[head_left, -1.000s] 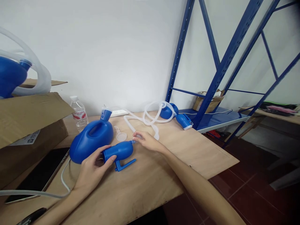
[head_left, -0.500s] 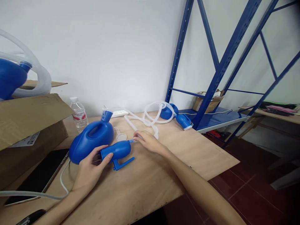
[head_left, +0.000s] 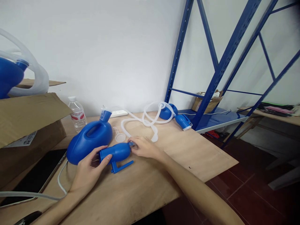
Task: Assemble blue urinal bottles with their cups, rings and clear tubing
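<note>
My left hand (head_left: 90, 167) is wrapped round the wide end of a blue plastic urinal cup (head_left: 119, 150), which lies on its side with its handle toward me. At its narrow nozzle, my right hand (head_left: 142, 147) pinches the end of a translucent hose (head_left: 123, 126). My fingers hide most of the joint, so I cannot tell how far the hose is on. Behind my left hand stands a blue urinal bottle (head_left: 93, 137) with a looped handle and a capped neck. Just beyond the cup lies a clear round lid (head_left: 120, 137) with a strap.
A water bottle (head_left: 77, 115), a cardboard box (head_left: 35, 109) and a black flat device (head_left: 35, 172) are at the left. Another blue bottle (head_left: 166, 112) and cup (head_left: 183, 121) lie at the back right, near a blue metal rack (head_left: 211, 84). A power strip (head_left: 119, 113) lies by the wall.
My right hand has moved slightly left and closer to the nozzle. The hose, straighter before, now bends in a curve toward the cup. My left hand keeps its hold.
</note>
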The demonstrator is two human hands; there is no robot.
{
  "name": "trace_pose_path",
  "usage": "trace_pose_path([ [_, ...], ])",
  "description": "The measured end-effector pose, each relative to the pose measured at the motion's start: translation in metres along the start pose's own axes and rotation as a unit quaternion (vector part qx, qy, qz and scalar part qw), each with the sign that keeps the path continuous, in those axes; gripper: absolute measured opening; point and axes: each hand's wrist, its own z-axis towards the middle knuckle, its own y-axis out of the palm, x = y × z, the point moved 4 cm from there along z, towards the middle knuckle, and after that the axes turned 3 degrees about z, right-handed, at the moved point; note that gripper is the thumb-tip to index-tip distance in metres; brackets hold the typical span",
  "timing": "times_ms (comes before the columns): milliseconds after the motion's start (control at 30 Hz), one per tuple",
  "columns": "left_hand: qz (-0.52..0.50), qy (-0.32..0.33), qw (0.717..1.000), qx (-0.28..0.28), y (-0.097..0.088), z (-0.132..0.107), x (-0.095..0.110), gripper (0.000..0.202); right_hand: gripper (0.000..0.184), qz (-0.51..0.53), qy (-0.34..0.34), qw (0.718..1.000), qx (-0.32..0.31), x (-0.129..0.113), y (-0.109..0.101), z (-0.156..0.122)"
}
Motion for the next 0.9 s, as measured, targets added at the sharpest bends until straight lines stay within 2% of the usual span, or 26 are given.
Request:
trace_pose_path([
  [100, 0.028, 0.064, 0.998, 0.006, 0.001, -0.002, 0.001, 0.045, 0.017, -0.104, 0.032, 0.994, -0.010, -0.001, 0.008, 0.003],
  [233, 0.069, 0.185, 0.980, -0.004, 0.002, -0.006, 0.009, 0.042, 0.017, -0.173, -0.011, 0.983, -0.065, 0.004, 0.006, 0.005],
  [400, 0.124, 0.380, 0.916, -0.035, 0.001, -0.013, 0.027, 0.039, 0.014, -0.128, -0.089, 0.983, -0.096, 0.013, -0.012, 0.002],
  [500, 0.146, 0.431, 0.890, -0.038, -0.002, -0.015, 0.034, 0.040, 0.016, -0.093, -0.125, 0.982, -0.109, 0.016, -0.014, 0.001],
  [567, 0.156, 0.442, 0.883, -0.028, -0.004, -0.015, 0.039, 0.039, 0.018, -0.117, -0.126, 0.980, -0.104, 0.018, -0.012, 0.002],
  [633, 0.151, 0.428, 0.891, -0.004, -0.006, -0.015, 0.046, 0.037, 0.022, -0.167, -0.112, 0.975, -0.090, 0.019, -0.009, 0.005],
  [733, 0.108, 0.344, 0.932, 0.017, -0.008, -0.013, 0.052, 0.034, 0.024, -0.227, -0.090, 0.968, -0.066, 0.018, -0.006, 0.007],
  [833, 0.037, 0.182, 0.983, -0.010, -0.004, -0.009, 0.047, 0.033, 0.023, -0.249, -0.093, 0.963, -0.039, 0.018, -0.004, 0.009],
  [900, -0.032, 0.049, 0.997, -0.045, 0.001, -0.006, 0.038, 0.039, 0.022, -0.259, -0.098, 0.961, -0.017, 0.021, -0.002, 0.009],
])
